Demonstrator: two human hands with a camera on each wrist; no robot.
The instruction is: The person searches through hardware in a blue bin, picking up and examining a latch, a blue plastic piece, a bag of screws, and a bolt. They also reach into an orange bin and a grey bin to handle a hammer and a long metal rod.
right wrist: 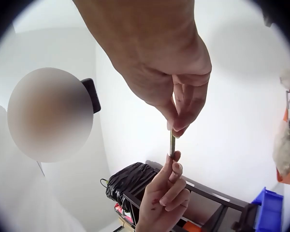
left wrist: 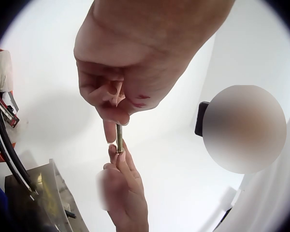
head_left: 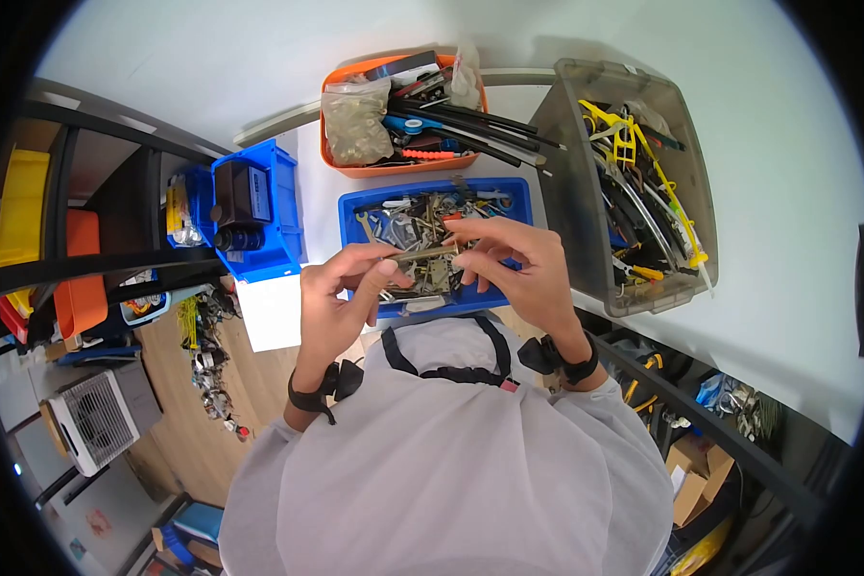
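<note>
A slim brass-coloured metal rod (head_left: 426,254) spans the space between both hands, close over a blue bin (head_left: 349,213) of loose metal hardware. My left hand (head_left: 339,288) pinches one end of it between thumb and fingertips. At the other end, my right hand (head_left: 526,261) pinches it the same way. The bare middle of the rod (left wrist: 119,137) shows in the left wrist view, with a slightly wider end at the right fingertips. Seen from the right wrist, the rod (right wrist: 172,143) runs straight from one set of fingertips to the other.
Behind the blue bin stands an orange bin (head_left: 374,173) with bagged parts and black rods. To the right is a grey translucent box (head_left: 571,192) of cables and yellow tools. A smaller blue bin (head_left: 283,226) holds dark boxes at left, beside a black shelf frame (head_left: 115,269).
</note>
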